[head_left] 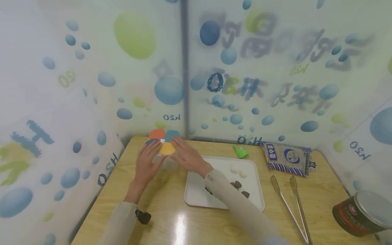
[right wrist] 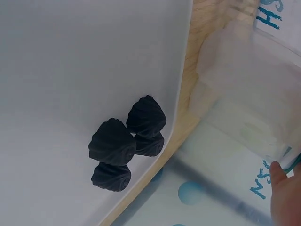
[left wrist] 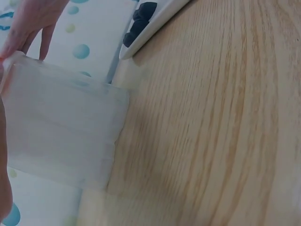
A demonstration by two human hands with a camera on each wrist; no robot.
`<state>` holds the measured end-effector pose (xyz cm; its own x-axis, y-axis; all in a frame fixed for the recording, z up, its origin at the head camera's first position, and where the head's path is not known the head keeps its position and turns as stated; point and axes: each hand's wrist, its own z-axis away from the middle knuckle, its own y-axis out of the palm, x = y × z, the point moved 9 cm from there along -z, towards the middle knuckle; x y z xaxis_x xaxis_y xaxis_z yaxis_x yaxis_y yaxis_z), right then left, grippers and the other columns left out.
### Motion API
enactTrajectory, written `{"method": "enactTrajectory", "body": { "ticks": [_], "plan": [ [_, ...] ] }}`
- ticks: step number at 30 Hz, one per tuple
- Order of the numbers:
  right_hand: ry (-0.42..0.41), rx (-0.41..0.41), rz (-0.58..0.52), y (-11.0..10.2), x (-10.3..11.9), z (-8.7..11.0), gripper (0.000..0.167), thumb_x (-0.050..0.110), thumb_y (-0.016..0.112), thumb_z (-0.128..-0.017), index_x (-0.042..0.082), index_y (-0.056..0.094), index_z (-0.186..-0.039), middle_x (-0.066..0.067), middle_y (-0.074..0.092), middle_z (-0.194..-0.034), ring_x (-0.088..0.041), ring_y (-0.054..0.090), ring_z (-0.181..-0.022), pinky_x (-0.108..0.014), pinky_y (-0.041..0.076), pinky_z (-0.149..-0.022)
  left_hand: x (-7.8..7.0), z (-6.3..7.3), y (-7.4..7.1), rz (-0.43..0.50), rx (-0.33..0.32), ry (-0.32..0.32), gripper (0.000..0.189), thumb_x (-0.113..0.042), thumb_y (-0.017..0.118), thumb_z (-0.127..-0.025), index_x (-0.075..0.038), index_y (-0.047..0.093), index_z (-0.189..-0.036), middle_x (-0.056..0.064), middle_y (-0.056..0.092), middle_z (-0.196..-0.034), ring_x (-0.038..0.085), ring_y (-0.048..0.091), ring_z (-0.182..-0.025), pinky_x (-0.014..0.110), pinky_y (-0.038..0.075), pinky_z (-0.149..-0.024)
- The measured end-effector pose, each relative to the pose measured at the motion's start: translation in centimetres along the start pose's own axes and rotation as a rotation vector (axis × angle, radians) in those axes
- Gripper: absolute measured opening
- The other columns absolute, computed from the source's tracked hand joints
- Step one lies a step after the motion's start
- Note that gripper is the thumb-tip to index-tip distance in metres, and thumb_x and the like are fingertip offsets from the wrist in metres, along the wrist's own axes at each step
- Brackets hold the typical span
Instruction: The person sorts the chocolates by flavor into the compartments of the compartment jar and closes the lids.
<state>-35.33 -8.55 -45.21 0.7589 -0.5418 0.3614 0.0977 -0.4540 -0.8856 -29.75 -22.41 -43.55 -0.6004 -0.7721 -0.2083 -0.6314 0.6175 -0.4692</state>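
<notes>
On the table's far left stands a frosted, see-through box (left wrist: 66, 122) under a lid (head_left: 167, 148) with orange, teal, blue and yellow sections round a small white centre. My left hand (head_left: 148, 162) lies over the lid's left side, fingers stretched across its top. From the other side my right hand (head_left: 189, 158) rests on the teal and yellow part with its fingers extended. Both thumbs meet at the lid's near edge. In the right wrist view, the right thumb touches the rim. Nothing shows clearly inside the box.
Right of the box, a white tray (head_left: 196, 190) holds several dark ridged lumps (right wrist: 112, 142) and two pale round pieces (head_left: 243, 174). A green packet (head_left: 240, 151) and a printed bag (head_left: 288, 158) lie behind. Metal tongs (head_left: 288, 204) and a large can (head_left: 361, 212) are at the right.
</notes>
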Motion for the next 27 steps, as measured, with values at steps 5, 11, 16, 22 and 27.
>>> {"method": "enactTrajectory", "body": {
  "ticks": [5,11,16,22,27],
  "plan": [
    [-0.023,-0.052,0.041,-0.4,0.3,-0.2,0.06,0.038,0.045,-0.106,0.007,0.03,-0.155,-0.007,0.03,-0.164,-0.021,0.021,-0.154,-0.035,0.022,-0.124,0.0,0.0,0.0,-0.006,-0.034,-0.004,0.051,-0.045,0.061,-0.097,-0.002,0.068,-0.123,0.015,0.068,-0.129,0.036,0.061,-0.122,0.055,0.036,-0.111],
    [0.037,-0.069,-0.064,-0.6,0.1,-0.4,0.058,0.043,0.038,-0.107,0.008,0.034,-0.154,-0.008,0.033,-0.162,-0.021,0.026,-0.153,-0.038,0.027,-0.123,-0.1,-0.1,-0.1,-0.006,-0.127,-0.061,0.044,-0.039,0.06,-0.099,0.0,0.07,-0.118,0.018,0.072,-0.119,0.039,0.065,-0.115,0.057,0.039,-0.107],
    [0.133,-0.091,-0.195,0.3,-0.7,-0.2,0.067,0.052,0.038,-0.105,0.016,0.021,-0.159,-0.003,0.022,-0.167,-0.02,0.02,-0.155,-0.044,0.027,-0.123,0.0,0.0,-0.1,-0.001,-0.179,-0.102,0.041,-0.036,0.059,-0.1,0.0,0.071,-0.115,0.018,0.073,-0.115,0.04,0.065,-0.112,0.058,0.039,-0.106],
    [0.162,-0.176,-0.252,1.0,-1.1,0.0,0.071,0.052,0.042,-0.103,0.019,0.015,-0.16,-0.002,0.019,-0.167,-0.019,0.021,-0.154,-0.042,0.027,-0.123,0.1,-0.2,-0.1,-0.004,-0.178,-0.137,0.033,-0.027,0.059,-0.1,0.0,0.071,-0.114,0.017,0.074,-0.113,0.037,0.066,-0.111,0.058,0.04,-0.104],
    [0.165,-0.201,-0.239,1.0,-1.2,-0.1,0.072,0.05,0.043,-0.104,0.017,0.013,-0.16,-0.004,0.018,-0.168,-0.02,0.02,-0.155,-0.042,0.026,-0.123,0.5,-1.0,-0.2,0.011,-0.193,-0.212,0.019,-0.015,0.063,-0.096,-0.002,0.074,-0.106,0.015,0.075,-0.103,0.034,0.068,-0.097,0.052,0.042,-0.091]
  ]
}}
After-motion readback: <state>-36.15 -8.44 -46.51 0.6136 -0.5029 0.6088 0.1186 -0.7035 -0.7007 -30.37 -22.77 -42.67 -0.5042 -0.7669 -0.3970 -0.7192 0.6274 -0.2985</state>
